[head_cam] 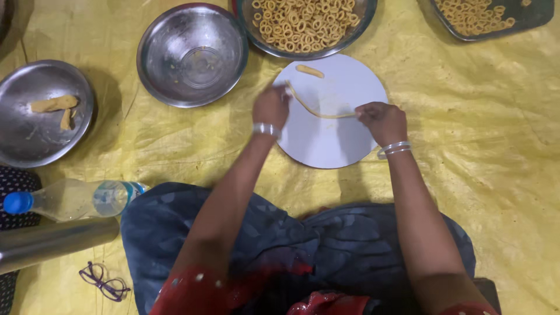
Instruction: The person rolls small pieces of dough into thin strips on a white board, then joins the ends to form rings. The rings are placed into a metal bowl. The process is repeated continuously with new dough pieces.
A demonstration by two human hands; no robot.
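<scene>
While each hand, left hand [271,108] and right hand [382,119], pinches an end of the dough rope [318,111] over the white board [332,140], overstretching could snap it toward 12 o'clock.

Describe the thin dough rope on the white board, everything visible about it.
The dough rope is a thin, pale yellow strand, soft-looking, sagging in a shallow curve across the round white board. The left hand pinches its upper left end, the right hand its right end. A short, thicker dough piece lies apart, above it.

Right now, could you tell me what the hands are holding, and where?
A thin dough rope: left hand pinches one end, right hand the other.
</scene>
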